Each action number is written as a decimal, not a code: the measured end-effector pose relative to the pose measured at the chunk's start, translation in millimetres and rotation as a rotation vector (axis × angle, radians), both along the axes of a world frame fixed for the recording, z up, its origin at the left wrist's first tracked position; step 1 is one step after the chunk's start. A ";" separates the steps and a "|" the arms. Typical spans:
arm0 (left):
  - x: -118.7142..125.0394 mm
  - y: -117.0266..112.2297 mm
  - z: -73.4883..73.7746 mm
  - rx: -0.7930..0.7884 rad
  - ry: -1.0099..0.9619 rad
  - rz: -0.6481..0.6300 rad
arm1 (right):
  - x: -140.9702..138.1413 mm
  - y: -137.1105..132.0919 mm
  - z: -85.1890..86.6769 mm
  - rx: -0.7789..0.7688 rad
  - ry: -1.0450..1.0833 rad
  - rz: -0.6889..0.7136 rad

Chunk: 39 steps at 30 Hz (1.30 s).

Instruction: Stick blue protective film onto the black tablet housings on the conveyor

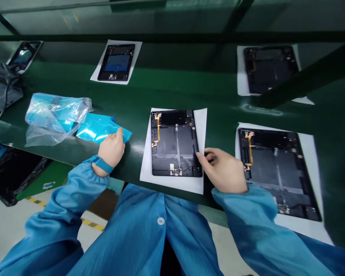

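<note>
My left hand (112, 149) is closed at the near right edge of a stack of shiny blue film sheets (89, 126), fingers pressed on the top sheet. Directly in front of me, an opened tablet housing (175, 142) lies on a white sheet (200, 126). Its inside faces up, with an orange flex cable (158, 130) along its left side and a small board (176, 172) at the near edge. My right hand (224, 168) grips the housing's right edge, thumb on the rim and other fingers curled beside it.
To the right lies another tablet housing (278, 168) on white paper. Farther back are a housing with a blue panel (116, 61) and another housing (270, 69), partly behind a dark post (310, 80). A clear plastic bag (57, 115) of blue film lies left; a grey device (1, 84) stands beyond.
</note>
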<state>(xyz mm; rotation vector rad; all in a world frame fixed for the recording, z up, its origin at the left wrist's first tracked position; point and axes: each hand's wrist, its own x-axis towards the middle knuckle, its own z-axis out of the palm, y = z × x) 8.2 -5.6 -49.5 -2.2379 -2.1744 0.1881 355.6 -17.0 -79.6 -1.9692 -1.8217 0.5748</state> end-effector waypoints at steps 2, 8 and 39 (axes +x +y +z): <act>0.1 0.2 0.9 -0.001 -0.001 0.006 | -8.1 -8.1 6.5 0.146 -0.154 -0.005; 5.5 -6.6 4.8 -0.015 -0.014 -0.068 | -63.7 -35.7 28.4 0.262 -0.020 0.227; -17.3 -10.3 31.9 -0.077 -1.194 0.155 | -196.9 -13.3 21.3 -0.133 1.201 0.214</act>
